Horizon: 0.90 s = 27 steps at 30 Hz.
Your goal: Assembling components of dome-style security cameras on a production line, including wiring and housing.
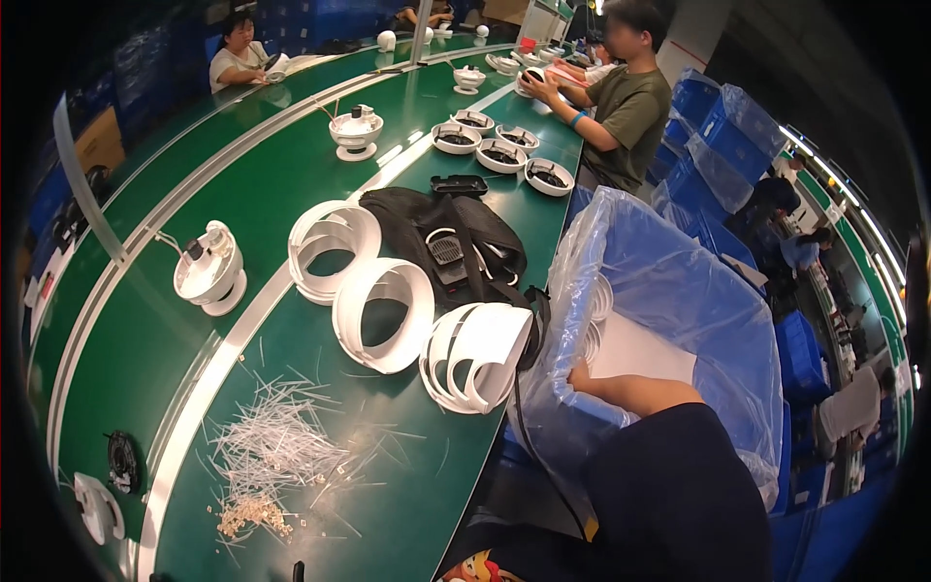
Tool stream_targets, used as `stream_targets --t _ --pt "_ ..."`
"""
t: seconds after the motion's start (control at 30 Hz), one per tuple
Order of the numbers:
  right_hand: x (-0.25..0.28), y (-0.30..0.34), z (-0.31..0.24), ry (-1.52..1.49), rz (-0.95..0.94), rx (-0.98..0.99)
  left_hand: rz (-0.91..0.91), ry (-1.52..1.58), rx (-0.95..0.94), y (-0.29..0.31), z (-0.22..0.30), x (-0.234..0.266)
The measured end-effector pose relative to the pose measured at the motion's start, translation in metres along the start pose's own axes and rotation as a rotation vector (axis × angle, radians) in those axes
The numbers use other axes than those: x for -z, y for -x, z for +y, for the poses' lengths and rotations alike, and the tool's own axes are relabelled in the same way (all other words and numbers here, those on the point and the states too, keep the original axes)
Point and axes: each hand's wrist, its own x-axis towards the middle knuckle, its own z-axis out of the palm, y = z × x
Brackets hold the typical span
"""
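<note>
My right hand (582,376) reaches down into a blue bin (669,242) lined with clear plastic, its forearm coming from the lower right in a dark sleeve. Its fingers are mostly hidden by the liner's near edge. Close to them, white rings (593,335) are stacked inside the bin, beside a flat white sheet (640,349). My left hand is out of view. On the green bench to the left of the bin stand stacks of white ring-shaped housings: a far one (308,228), a middle one (412,291) and a near one (446,373).
A pile of thin white strips (276,436) and small beige pieces (254,516) lies on the bench (407,504). Behind the rings sit a black bag (388,209) and several round white parts with black centres (501,155). White assemblies (208,276) stand on the green conveyor. A co-worker (626,107) stands beyond.
</note>
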Motion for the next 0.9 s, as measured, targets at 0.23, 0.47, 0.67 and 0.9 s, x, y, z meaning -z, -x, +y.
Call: stream_targets --t 0.23,0.47,0.67,0.9 --pt "0.033 0.010 -0.024 -0.081 0.023 0.039 0.018 0.029 -0.007 0.000 0.001 0.000" --pt "0.021 -0.007 -0.021 -0.105 0.016 -0.010 0.045 -0.004 -0.023 -0.001 0.002 0.003" --pt "-0.001 -0.011 -0.005 -0.094 -0.040 -0.077 0.083 0.035 -0.033 -0.003 0.000 0.001" --pt "-0.025 -0.017 0.015 -0.237 0.088 0.027 0.074 0.034 -0.012 -0.002 -0.007 0.000"
